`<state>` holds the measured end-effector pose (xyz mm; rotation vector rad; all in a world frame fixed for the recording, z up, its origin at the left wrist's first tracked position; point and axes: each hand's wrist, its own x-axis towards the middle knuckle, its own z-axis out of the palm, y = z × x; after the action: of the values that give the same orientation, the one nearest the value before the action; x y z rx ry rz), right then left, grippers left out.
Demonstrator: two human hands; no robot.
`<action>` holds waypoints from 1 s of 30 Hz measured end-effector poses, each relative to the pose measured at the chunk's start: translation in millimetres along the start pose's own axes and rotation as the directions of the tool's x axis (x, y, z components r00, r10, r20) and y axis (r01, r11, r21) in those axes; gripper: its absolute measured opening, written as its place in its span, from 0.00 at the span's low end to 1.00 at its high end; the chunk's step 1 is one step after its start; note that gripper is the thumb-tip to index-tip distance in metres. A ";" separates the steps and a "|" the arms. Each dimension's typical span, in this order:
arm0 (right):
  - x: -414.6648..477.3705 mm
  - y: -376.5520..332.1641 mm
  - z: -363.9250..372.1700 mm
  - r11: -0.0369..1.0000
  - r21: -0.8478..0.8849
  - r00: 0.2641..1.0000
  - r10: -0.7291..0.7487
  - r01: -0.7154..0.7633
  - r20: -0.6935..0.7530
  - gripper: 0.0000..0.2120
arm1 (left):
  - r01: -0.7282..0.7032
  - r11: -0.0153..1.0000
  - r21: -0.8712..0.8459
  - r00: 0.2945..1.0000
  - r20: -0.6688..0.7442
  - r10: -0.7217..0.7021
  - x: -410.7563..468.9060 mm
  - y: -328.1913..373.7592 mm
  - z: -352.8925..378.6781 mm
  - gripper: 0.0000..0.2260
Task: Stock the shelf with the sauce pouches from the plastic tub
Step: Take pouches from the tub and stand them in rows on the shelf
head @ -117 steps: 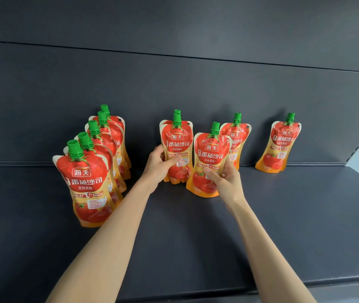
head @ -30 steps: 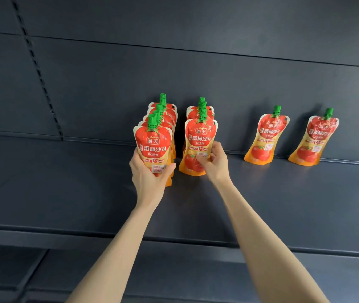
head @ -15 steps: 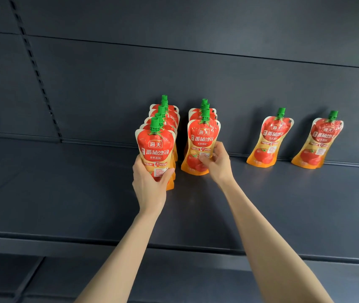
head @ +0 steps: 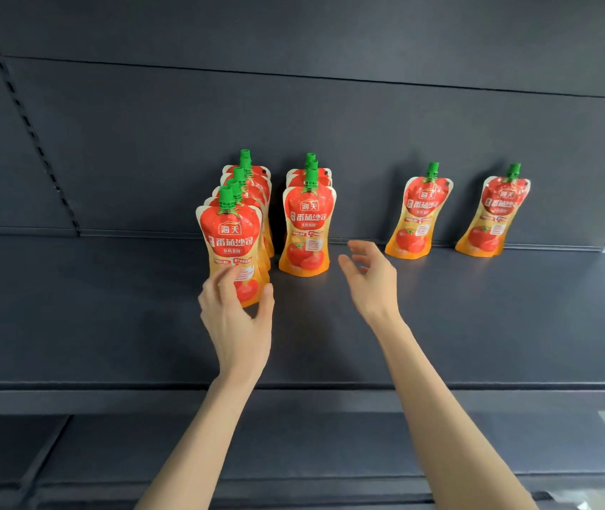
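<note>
Reaching up from the bottom edge, where both are cut off above the elbow, two bare forearms are seen extended over the front lip of the dark shelf (head: 477, 325). A lower shelf level (head: 146, 447) is glimpsed beneath, and a pale scrap at the bottom right corner cannot be made out — the plastic tub is not to be found anywhere in view.

The left hand (head: 236, 322) is spread loosely around the base of the front pouch of the left row (head: 230, 244), its fingers (head: 225, 285) and thumb parted to either side; whether the pouch is actually touched cannot be told, and its lower edge is hidden by the hand. The right hand (head: 370, 277) is held open and empty above the shelf, fingers apart, just right of the front pouch of the second row (head: 306, 230) and clear of it.

Behind each front pouch further pouches are lined up, largely hidden — only green caps and slivers of red are shown, so an exact count cannot be given. Farther right, well apart, two single pouches are leaned against the back panel (head: 330, 115): the third pouch (head: 420, 215) and the far-right pouch (head: 494, 219). A slotted upright (head: 24, 115) is seen running down the panel at the left.
</note>
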<state>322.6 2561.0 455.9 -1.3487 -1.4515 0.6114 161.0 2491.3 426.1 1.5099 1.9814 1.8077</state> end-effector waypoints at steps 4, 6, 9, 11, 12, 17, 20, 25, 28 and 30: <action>-42.1 4.7 -49.7 1.000 0.021 0.998 0.016 -0.014 -0.054 0.10 | -0.061 0.988 -0.143 0.978 0.189 0.087 -27.5 40.1 6.3 0.12; -64.5 8.7 -73.3 1.000 0.018 0.997 0.024 -0.023 -0.072 0.08 | -0.092 0.977 -0.193 0.950 0.277 0.144 -43.9 57.5 10.0 0.10; -104.7 26.0 -128.8 0.998 0.024 0.991 0.053 -0.051 -0.120 0.06 | -0.060 0.954 -0.294 0.880 0.435 0.189 -90.2 93.2 24.5 0.07; -135.5 42.7 -168.1 0.997 0.019 0.982 0.078 -0.076 -0.174 0.05 | 0.006 0.938 -0.346 0.830 0.525 0.188 -131.8 116.0 34.2 0.06; -153.1 52.6 -188.0 0.996 0.010 0.975 0.094 -0.094 -0.201 0.05 | 0.037 0.931 -0.364 0.805 0.562 0.188 -155.5 126.8 39.2 0.05; -251.1 109.3 -285.3 0.959 -0.048 0.927 0.256 -0.279 -0.274 0.07 | 0.192 0.925 -0.329 0.647 0.751 0.133 -290.2 164.7 68.5 0.03; -301.8 144.4 -333.2 0.923 -0.077 0.875 0.328 -0.377 -0.355 0.06 | 0.243 0.928 -0.284 0.534 0.837 0.117 -363.1 174.9 88.1 0.03; -355.9 195.2 -388.2 0.848 -0.037 0.770 0.461 -0.528 -0.441 0.05 | 0.246 0.948 -0.201 0.365 0.925 0.101 -442.5 184.6 121.7 0.08; -372.9 232.0 -409.1 0.793 0.019 0.695 0.544 -0.609 -0.470 0.05 | 0.253 0.956 -0.147 0.267 0.961 0.077 -475.7 184.9 150.9 0.08; -377.7 259.3 -418.9 0.752 0.049 0.642 0.593 -0.657 -0.485 0.07 | 0.246 0.964 -0.102 0.206 0.977 0.051 -496.6 181.7 176.1 0.07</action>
<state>751.8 2161.3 252.3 -1.9743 -0.5947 0.5591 634.2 2256.1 249.2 1.6751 1.0423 0.5199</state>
